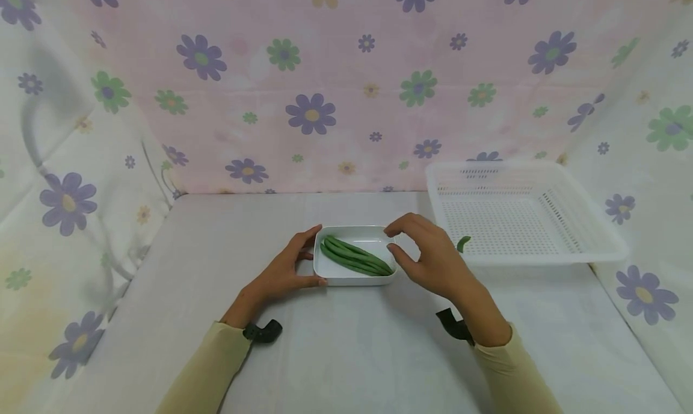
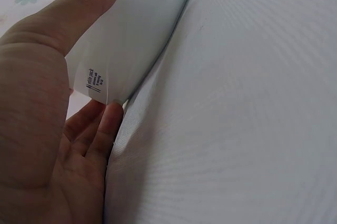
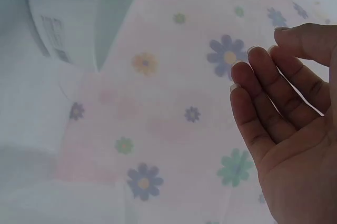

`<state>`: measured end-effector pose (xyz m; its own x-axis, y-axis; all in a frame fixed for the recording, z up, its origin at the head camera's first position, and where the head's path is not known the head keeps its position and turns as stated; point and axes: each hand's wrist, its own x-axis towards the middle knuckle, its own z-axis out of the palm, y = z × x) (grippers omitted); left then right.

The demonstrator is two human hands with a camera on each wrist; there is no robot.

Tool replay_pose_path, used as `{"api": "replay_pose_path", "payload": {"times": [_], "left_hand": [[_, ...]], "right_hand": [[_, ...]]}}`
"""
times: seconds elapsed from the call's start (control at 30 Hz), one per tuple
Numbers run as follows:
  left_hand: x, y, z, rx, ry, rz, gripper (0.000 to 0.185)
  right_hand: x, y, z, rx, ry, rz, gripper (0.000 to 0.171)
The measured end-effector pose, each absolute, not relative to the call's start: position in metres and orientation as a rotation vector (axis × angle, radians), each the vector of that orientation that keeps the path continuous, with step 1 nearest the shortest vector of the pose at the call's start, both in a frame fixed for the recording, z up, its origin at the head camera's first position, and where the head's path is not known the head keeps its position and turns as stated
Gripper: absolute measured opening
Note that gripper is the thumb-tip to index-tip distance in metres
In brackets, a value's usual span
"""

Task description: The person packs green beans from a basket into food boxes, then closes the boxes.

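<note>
While green beans (image 1: 354, 256) lie in it, the white dish (image 1: 352, 277) is gripped at its edge by the left hand (image 1: 284, 271). The right hand (image 1: 428, 254) is held loosely curled just beside it, holding nothing.

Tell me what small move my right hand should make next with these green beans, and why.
Probably lower the right hand to pinch a bean. It hovers empty, fingers loosely curved, over the right end of the white dish; the green beans lie loose inside. The left hand grips the dish's left edge, steadying it, and the white basket sits just to the right.
</note>
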<state>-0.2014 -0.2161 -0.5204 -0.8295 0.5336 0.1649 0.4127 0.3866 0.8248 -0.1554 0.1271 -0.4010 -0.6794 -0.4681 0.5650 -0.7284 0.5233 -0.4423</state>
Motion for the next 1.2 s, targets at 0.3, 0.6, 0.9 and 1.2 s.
{"api": "replay_pose_path", "payload": {"times": [0.3,0.6,0.9,1.2], "left_hand": [[-0.200,-0.216,-0.522,0.868,2.521,1.419,0.119],[-0.197,-0.217,-0.522,0.861,2.527,1.405,0.119],[-0.197,-0.217,-0.518,0.861,2.513,1.412,0.119],[-0.199,-0.217,-0.516,0.866,2.497,1.431,0.118]], "right_hand": [[-0.148,0.152,-0.384,0.915,-2.272,0.923,0.036],[-0.145,0.183,-0.372,0.855,-2.241,0.893,0.045],[-0.148,0.220,-0.366,0.852,-2.319,0.909,0.067],[-0.162,0.251,-0.376,0.965,-2.413,1.136,0.079]]}}
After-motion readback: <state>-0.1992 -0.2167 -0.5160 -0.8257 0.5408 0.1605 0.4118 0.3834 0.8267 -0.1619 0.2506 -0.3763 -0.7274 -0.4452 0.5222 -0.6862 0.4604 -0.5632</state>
